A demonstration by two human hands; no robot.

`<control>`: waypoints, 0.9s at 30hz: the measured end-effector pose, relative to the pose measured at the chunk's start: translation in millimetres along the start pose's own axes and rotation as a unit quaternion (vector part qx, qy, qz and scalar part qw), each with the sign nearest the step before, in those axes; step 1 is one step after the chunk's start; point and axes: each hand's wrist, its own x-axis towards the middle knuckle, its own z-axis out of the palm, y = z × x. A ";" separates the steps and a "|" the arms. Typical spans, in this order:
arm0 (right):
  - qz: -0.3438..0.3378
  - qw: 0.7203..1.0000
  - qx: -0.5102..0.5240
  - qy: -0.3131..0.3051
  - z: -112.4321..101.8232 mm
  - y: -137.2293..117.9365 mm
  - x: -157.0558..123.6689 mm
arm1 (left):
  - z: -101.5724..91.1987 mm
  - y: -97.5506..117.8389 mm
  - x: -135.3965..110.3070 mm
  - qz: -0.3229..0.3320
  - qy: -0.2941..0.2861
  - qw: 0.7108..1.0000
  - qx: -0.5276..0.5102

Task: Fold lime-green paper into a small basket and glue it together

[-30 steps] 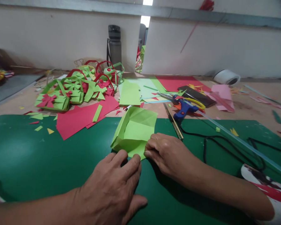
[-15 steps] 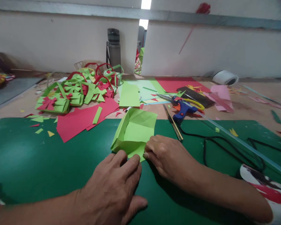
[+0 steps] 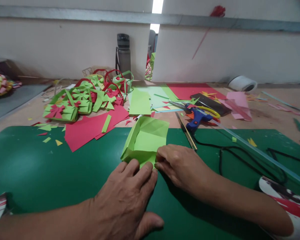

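Left hand: grip apart, fingertips on near flap | Right hand: grip pinched on near-right corner | Folded green paper: on green mat; uneven pinching could tear its corner | Beyond: glue gun

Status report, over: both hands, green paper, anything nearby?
Left hand on near edge of green paper, right hand pinching near right corner. Its left side raised. Blue glue gun beyond, untouched.

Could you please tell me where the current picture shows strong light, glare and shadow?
Head view: the gap between the wall panels looks blown out at the top; head view: a soft sheen lies on the left part of the green mat; head view: a dark shadow falls below the right hand.
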 end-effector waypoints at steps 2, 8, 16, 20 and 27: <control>0.012 0.999 0.031 -0.008 -0.9 0.4 0.7 | 0.0 -0.6 -0.3 0.004 -0.005 1.000 -0.009; 0.009 0.999 0.040 0.013 0.3 3.4 0.5 | 1.5 -1.2 -4.1 -0.002 -0.008 1.000 -0.022; 0.005 0.994 0.107 0.012 -0.4 7.8 -2.6 | 8.0 -0.8 -4.6 0.007 0.004 1.000 -0.018; 0.044 0.995 0.088 0.024 0.2 1.1 0.9 | 11.3 -1.8 -5.5 0.015 0.009 1.000 -0.021; 0.032 0.995 0.090 0.013 0.6 2.6 2.7 | 13.2 -1.2 -5.7 0.012 0.011 1.000 -0.027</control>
